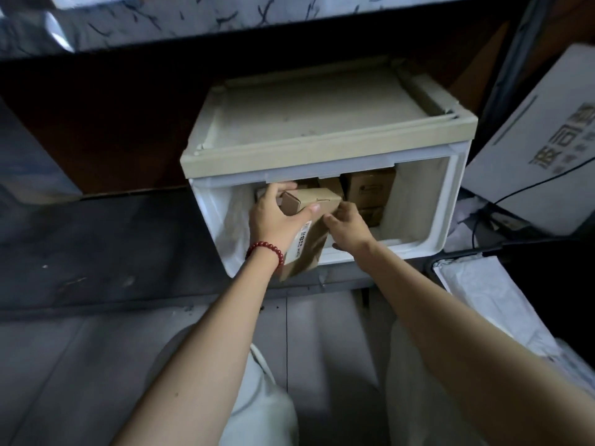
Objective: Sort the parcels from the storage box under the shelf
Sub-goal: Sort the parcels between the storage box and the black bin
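A white storage box (447, 201) with a beige lid stands on the floor under a dark shelf, its front open. My left hand (273, 217), a red bead bracelet on its wrist, grips a small brown cardboard parcel (314, 201) at the opening. Below it hangs a brown paper parcel (309, 246) with a white label. My right hand (349, 228) pinches the right side of these parcels. More cardboard parcels (370, 188) sit deeper inside the box.
The shelf edge (225, 37) overhangs the box. A large white carton with printed characters (541, 146) leans at the right, with a black cable before it. A white bag in a bin (489, 294) lies at lower right. My legs are below.
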The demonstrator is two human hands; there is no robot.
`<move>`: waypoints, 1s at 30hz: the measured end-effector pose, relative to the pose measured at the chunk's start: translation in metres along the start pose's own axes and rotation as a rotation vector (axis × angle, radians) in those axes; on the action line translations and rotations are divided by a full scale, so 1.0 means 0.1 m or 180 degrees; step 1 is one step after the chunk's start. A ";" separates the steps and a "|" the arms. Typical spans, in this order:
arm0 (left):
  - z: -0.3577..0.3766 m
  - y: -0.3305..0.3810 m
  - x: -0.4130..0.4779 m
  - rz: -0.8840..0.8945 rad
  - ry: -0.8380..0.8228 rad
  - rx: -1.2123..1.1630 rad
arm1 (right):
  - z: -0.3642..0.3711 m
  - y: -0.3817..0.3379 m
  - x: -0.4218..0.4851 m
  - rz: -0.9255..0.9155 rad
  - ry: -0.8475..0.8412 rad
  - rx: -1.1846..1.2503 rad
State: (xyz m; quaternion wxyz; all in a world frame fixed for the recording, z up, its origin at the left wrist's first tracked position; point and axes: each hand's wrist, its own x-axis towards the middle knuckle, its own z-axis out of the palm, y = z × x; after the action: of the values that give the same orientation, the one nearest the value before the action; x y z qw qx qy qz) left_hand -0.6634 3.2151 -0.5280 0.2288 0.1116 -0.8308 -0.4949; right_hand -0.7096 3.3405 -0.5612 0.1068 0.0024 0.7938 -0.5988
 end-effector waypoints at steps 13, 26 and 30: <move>-0.35 -0.16 -0.39 -0.1553 -0.0034 -0.1273 | -0.33 -0.08 -0.61 0.1336 -0.1637 -0.0387; -0.42 -0.49 -0.39 -0.1047 -0.0852 -0.0350 | -0.44 -0.04 -0.43 -0.0689 -0.0107 -0.1281; -0.38 -0.55 -0.33 -0.1338 -0.0675 -0.0434 | -0.45 -0.04 -0.39 -0.0700 0.0091 -0.0619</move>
State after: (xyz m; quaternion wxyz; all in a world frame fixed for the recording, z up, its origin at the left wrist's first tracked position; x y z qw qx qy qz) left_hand -0.6182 3.1734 -0.5694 0.0393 0.2136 -0.7734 -0.5955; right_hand -0.6799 3.3869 -0.5395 0.0290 -0.0863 0.8449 -0.5271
